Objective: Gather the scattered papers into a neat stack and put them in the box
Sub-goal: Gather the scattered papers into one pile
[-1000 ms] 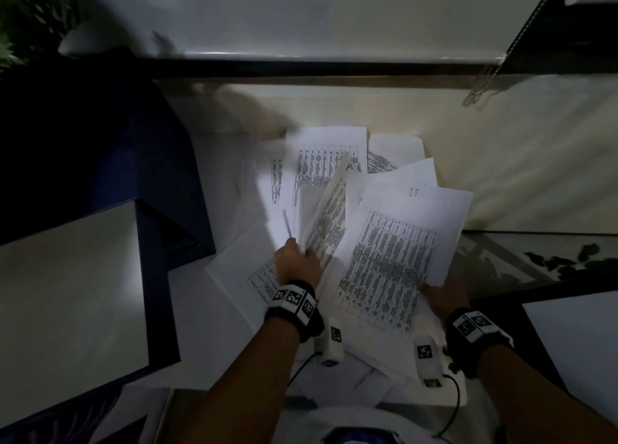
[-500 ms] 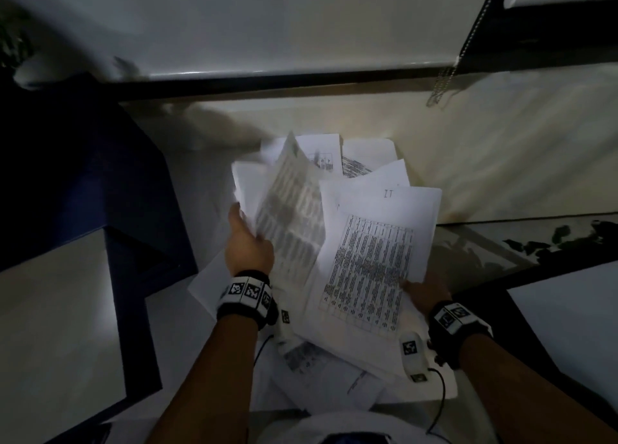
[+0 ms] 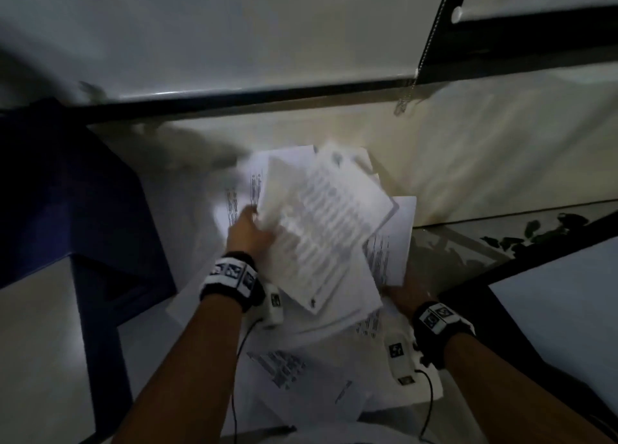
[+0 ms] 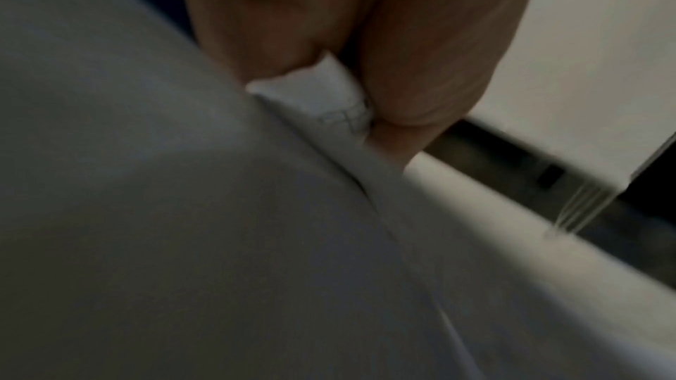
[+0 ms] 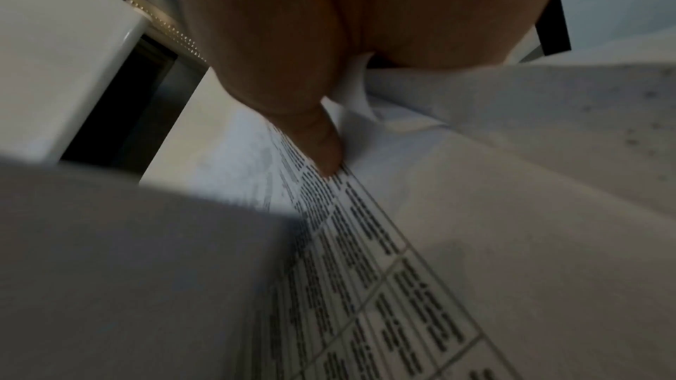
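Note:
White printed papers [image 3: 301, 370] lie scattered on a small white table. My left hand [image 3: 249, 234] holds up a blurred bundle of sheets [image 3: 321, 229] by its left edge. In the left wrist view the fingers [image 4: 413, 74] pinch a paper corner [image 4: 325, 88]. My right hand [image 3: 399, 296] sits mostly hidden under the bundle's lower right edge. In the right wrist view its thumb [image 5: 314, 132] presses on a sheet with printed tables [image 5: 365, 256], and paper is tucked in the palm. A dark blue box [image 3: 100, 209] stands to the left.
A pale panel with a blue rim [image 3: 40, 343] lies at the lower left beside the box. A window blind with a bead chain [image 3: 431, 35] hangs behind. A glass surface [image 3: 468, 243] and a white board [image 3: 568, 293] are at the right.
My left hand lifted sheets from the pile and swung them right over the sheets held by my right hand. The printed sheet seen before is now covered.

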Demonstrator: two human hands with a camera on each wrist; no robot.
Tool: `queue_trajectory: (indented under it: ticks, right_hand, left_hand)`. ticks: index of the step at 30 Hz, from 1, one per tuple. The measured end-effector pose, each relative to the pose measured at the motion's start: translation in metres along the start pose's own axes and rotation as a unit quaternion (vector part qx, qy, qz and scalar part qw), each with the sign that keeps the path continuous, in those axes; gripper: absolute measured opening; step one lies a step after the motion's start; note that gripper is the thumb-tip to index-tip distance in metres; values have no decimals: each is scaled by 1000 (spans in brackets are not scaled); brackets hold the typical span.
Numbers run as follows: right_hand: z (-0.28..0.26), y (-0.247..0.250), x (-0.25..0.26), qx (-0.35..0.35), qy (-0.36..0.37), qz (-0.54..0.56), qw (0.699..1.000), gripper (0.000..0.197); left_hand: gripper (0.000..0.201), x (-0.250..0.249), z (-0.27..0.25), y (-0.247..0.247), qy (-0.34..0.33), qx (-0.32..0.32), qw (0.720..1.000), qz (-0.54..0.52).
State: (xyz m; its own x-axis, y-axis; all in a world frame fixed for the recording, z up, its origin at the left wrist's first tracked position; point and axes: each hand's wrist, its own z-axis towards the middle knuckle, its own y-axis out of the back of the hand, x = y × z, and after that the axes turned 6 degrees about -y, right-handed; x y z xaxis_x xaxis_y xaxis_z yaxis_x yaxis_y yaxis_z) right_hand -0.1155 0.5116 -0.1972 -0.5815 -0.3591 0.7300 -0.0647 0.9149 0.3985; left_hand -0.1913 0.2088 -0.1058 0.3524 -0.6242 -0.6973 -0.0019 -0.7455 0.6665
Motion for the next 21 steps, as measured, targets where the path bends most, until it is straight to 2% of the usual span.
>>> queue_trajectory:
  ticks: [2, 3, 5, 6, 8, 9, 11, 12, 15, 16, 18, 19, 21]
  right_hand:
    - [2, 1, -3, -14, -40, 52, 998, 60]
    - [3, 1, -3, -15, -66, 98, 993, 57]
    - [0, 0, 2, -19, -105, 186, 977, 46]
    - [3, 0, 1, -17, -114, 214, 970, 47]
    - [0, 0, 4, 8, -137, 220, 966, 66]
    - [-1, -1, 2, 18, -150, 202, 968, 68]
    - [-5, -1, 4, 27, -139, 172, 975, 49]
    - [-4, 0, 2, 34, -137, 169, 976, 50]
    - [-2, 3, -3, 39, -158, 135, 977, 48]
    - [11, 3, -19, 39, -148, 142, 978, 59]
    - [35, -1, -51, 45, -125, 123, 983, 103]
    - [54, -4, -75, 26, -116, 119, 986, 112]
    - [64, -5, -87, 21, -100, 125, 987, 107]
  left_hand:
    - [52, 20, -10, -25, 47, 79, 995, 41]
    - [55, 26, -16, -34, 55, 99, 993, 42]
    - [67, 33, -23, -47, 50, 115, 991, 38]
    - [71, 32, -26, -52, 39, 113, 992, 33]
    - [72, 25, -32, -62, 16, 120, 992, 26]
    - [67, 21, -35, -69, 6, 135, 990, 33]
    - [41, 16, -40, -81, -8, 156, 985, 69]
    - [30, 16, -40, -86, -14, 153, 985, 84]
    - [17, 21, -42, -86, -20, 124, 987, 99]
    - [13, 26, -41, -84, -12, 121, 988, 99]
    - [19, 32, -41, -79, 20, 118, 990, 80]
    - [26, 34, -40, -78, 39, 116, 990, 65]
    - [45, 36, -39, -81, 57, 123, 990, 46]
